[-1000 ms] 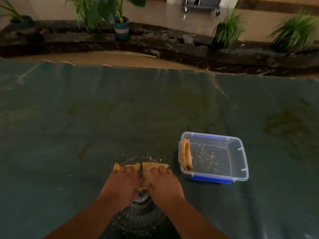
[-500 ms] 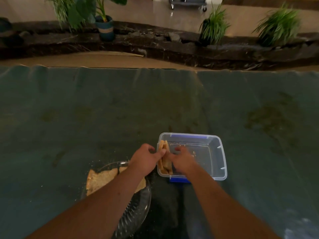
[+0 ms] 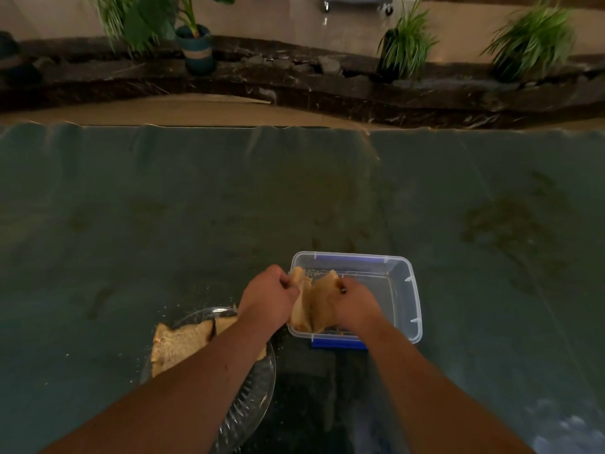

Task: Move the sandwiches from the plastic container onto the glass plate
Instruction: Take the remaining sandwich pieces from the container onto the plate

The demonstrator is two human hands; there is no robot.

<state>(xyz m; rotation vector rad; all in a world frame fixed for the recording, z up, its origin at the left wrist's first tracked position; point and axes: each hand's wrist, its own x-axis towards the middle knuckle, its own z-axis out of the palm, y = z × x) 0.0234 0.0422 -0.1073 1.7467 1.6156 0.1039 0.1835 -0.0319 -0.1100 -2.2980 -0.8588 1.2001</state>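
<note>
Both hands are in at the left end of the clear rectangular plastic container with blue clips [image 3: 397,290], which sits on the dark teal cloth-covered table [image 3: 131,224]. The left hand [image 3: 266,298] is pinched closed on the left edge of the tan sandwich halves [image 3: 311,303] standing on edge in there, and the right hand [image 3: 355,304] is clamped on their right side, so the pair's squeezed between them, still inside the container. Just to the near left, the ribbed clear glass plate [image 3: 252,407] already has toasted bread sandwiches [image 3: 178,348] lying flat on it, partly hidden under the left forearm. Crumbs dot the container floor.
</note>
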